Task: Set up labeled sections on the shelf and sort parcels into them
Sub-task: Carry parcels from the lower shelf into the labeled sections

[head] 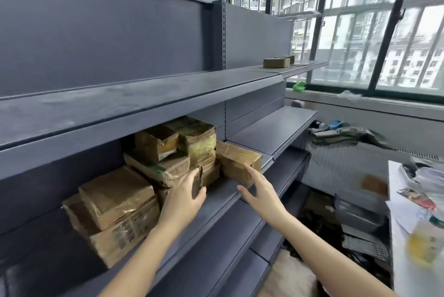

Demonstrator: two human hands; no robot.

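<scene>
Brown tape-wrapped cardboard parcel (pixel 240 161) sits on the grey metal shelf (pixel 223 191), at its middle. My right hand (pixel 260 192) is open and reaching for it. My left hand (pixel 185 194) apparently pinches a dark flat packet (pixel 197 182); the view is blurred. I expect the parcel to be light and stiff with slick tape, so I should grip opposite side faces.

Barred window (pixel 374 32), green object (pixel 299 86) beneath it, folded clothes (pixel 336 135), white table (pixel 403 260)
</scene>
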